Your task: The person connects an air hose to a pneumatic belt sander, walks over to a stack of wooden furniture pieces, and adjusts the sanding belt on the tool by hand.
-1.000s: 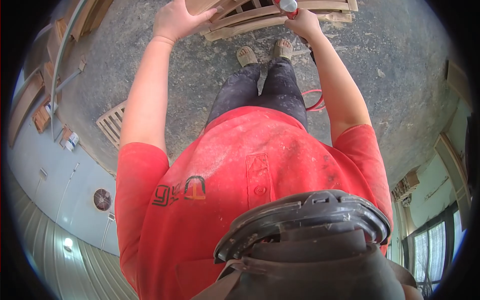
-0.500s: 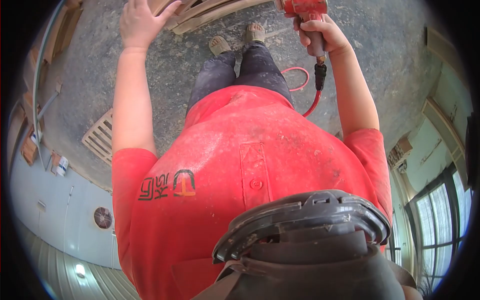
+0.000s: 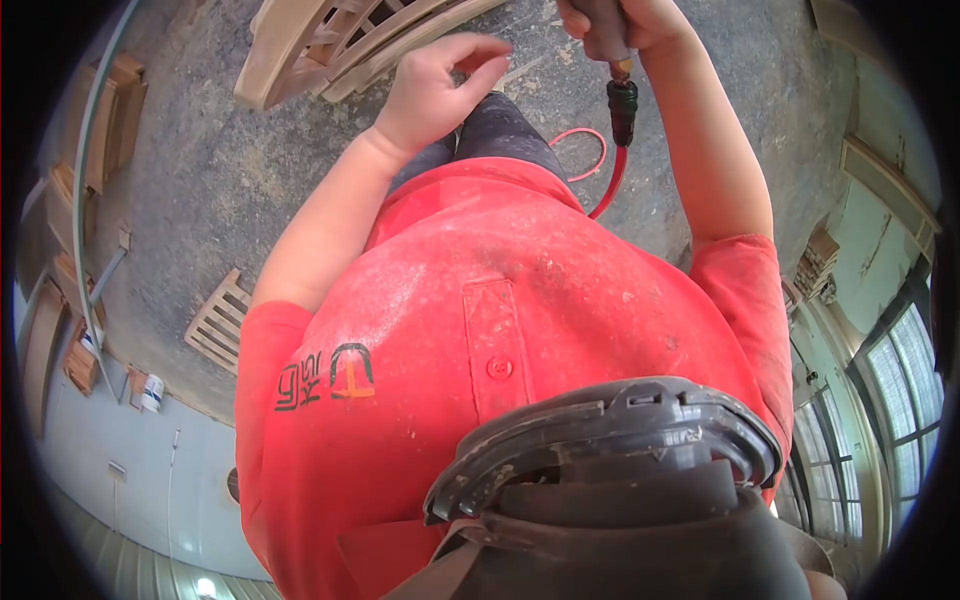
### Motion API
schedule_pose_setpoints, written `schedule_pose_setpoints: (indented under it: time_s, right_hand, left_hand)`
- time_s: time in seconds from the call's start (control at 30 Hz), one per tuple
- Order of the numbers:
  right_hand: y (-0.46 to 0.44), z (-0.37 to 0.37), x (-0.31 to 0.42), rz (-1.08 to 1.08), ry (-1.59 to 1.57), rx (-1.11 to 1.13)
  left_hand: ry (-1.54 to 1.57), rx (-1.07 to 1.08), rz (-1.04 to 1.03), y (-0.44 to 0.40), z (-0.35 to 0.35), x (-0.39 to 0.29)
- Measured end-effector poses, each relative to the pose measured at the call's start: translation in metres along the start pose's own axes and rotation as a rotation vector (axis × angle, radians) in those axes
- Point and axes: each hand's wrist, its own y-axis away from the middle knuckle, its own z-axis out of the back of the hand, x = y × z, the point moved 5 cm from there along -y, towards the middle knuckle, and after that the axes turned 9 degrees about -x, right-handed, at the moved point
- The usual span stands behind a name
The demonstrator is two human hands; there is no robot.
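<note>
My right hand [image 3: 650, 18] is wrapped round the brown handle of an air tool [image 3: 607, 32] at the top edge, and the tool's head is outside the frame. A black hose connector [image 3: 622, 110] hangs from the handle, with a red air hose [image 3: 610, 185] running down from it and looping behind my legs. My left hand [image 3: 440, 88] is in front of my waist, fingers bent and thumb apart, with nothing in it. Just beyond it lies a curved wooden frame with slats [image 3: 330, 50]; I see no contact between them.
Wooden pieces [image 3: 118, 125] are stacked along the left wall. A slatted wooden panel [image 3: 218, 322] lies on the dusty floor [image 3: 215, 180] at the left, near a white container [image 3: 152, 393]. More stacked wood [image 3: 818, 265] and windows [image 3: 905, 370] are at the right.
My left hand has swung right and inward, its spread fingers now bent. My right hand has gone up and slightly left with the air tool, whose red head has left view. More wooden frame shows.
</note>
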Motion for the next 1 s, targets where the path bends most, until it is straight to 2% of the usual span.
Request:
schedule_pose_setpoints:
  time_s: [0.07, 0.13, 0.2, 0.27, 0.3, 0.33, 0.4, 0.43, 0.47, 0.53, 0.57, 0.67, 0.73, 0.8, 0.83, 0.93, 1.0]
  right_hand:
    - [0.000, -0.002, -0.003, -0.095, 0.048, -0.023]
    - [0.000, -0.009, 0.001, -0.061, 0.046, -0.026]
    - [-0.001, -0.015, 0.002, -0.059, 0.059, -0.026]
    - [-0.005, -0.011, -0.007, -0.090, 0.066, -0.038]
    - [-0.006, -0.012, -0.011, -0.087, 0.039, -0.045]
    - [-0.007, -0.015, -0.010, -0.085, 0.012, -0.053]
    - [0.002, -0.019, -0.006, -0.145, 0.035, -0.048]
    - [0.003, -0.022, -0.008, -0.138, 0.026, -0.008]
    - [-0.003, -0.027, -0.010, -0.135, 0.018, 0.032]
    - [-0.001, -0.035, -0.012, -0.125, 0.020, 0.021]
    - [0.000, -0.036, -0.013, -0.121, 0.025, 0.002]
    - [-0.003, -0.044, -0.020, -0.181, 0.172, -0.008]
    - [-0.002, -0.057, -0.035, -0.191, 0.235, 0.059]
    - [-0.002, -0.070, -0.040, -0.131, 0.344, 0.132]
    - [0.006, -0.075, -0.040, -0.252, 0.367, 0.191]
    - [0.007, -0.075, -0.066, -0.173, 0.429, 0.216]
    - [0.021, -0.079, -0.061, -0.082, 0.340, 0.151]
  left_hand:
    - [0.080, -0.010, 0.040, -0.008, -0.004, -0.008]
    - [0.317, -0.149, 0.178, -0.016, 0.007, -0.005]
    - [0.214, -0.154, 0.112, -0.021, 0.024, -0.005]
    - [0.108, -0.177, 0.217, -0.025, 0.037, 0.001]
    - [0.168, -0.177, 0.325, -0.023, 0.039, 0.004]
    - [0.154, -0.178, 0.314, -0.025, 0.039, 0.002]
    - [0.319, -0.185, 0.381, -0.020, 0.035, 0.002]
    - [0.200, -0.273, 0.262, -0.021, 0.040, -0.003]
    - [0.191, -0.274, 0.259, -0.025, 0.046, -0.001]
    - [-0.196, -0.464, -0.290, -0.032, 0.062, -0.035]
    - [-0.203, -0.462, -0.290, -0.038, 0.068, -0.042]
    - [-0.494, -0.039, -0.491, -0.064, 0.063, -0.070]
    - [-0.503, 0.052, -0.543, -0.068, 0.066, -0.068]
    - [-0.581, 0.315, -0.317, -0.077, 0.060, -0.051]
    - [-0.522, 0.417, -0.274, -0.079, 0.056, -0.050]
    - [-0.474, 0.435, -0.205, -0.069, 0.058, -0.045]
    - [-0.438, 0.406, -0.181, -0.065, 0.058, -0.050]
